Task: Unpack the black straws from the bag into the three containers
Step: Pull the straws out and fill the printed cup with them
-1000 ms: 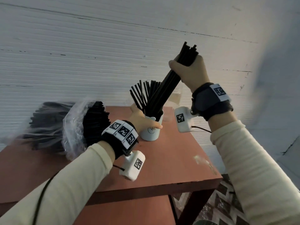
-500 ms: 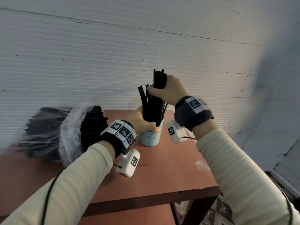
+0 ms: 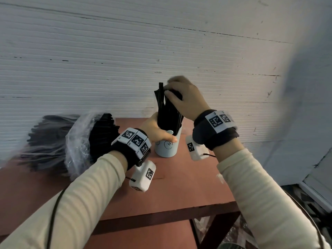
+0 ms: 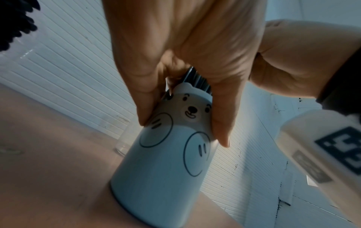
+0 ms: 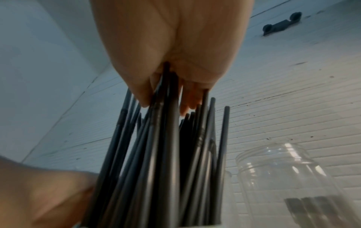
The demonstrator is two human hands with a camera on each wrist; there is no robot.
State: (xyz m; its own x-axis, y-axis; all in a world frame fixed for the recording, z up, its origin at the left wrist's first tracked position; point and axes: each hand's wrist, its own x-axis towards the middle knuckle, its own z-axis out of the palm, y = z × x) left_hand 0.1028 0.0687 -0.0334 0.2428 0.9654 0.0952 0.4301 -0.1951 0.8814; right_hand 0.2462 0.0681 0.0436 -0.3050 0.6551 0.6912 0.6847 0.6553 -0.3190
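A white bear-face cup [image 3: 168,149] stands on the red-brown table [image 3: 179,187], and my left hand [image 3: 161,135] grips it near the rim. In the left wrist view the thumb and fingers wrap the cup [image 4: 166,162]. A bunch of black straws [image 3: 168,112] stands upright in it. My right hand [image 3: 170,88] sits over the straw tops, and the thumb and fingers pinch them [image 5: 166,98]. The clear plastic bag [image 3: 75,144], packed with black straws, lies on the table at the left.
A clear plastic jar [image 5: 283,177] stands just beyond the cup; dark shapes show low in it. Another clear container [image 4: 122,145] sits behind the cup by the white ribbed wall [image 3: 107,60]. The table's front edge [image 3: 170,212] is close below my arms.
My right hand has come down and left, bringing the tilted, raised bunch of straws upright into the cup. My left hand has stayed on the cup.
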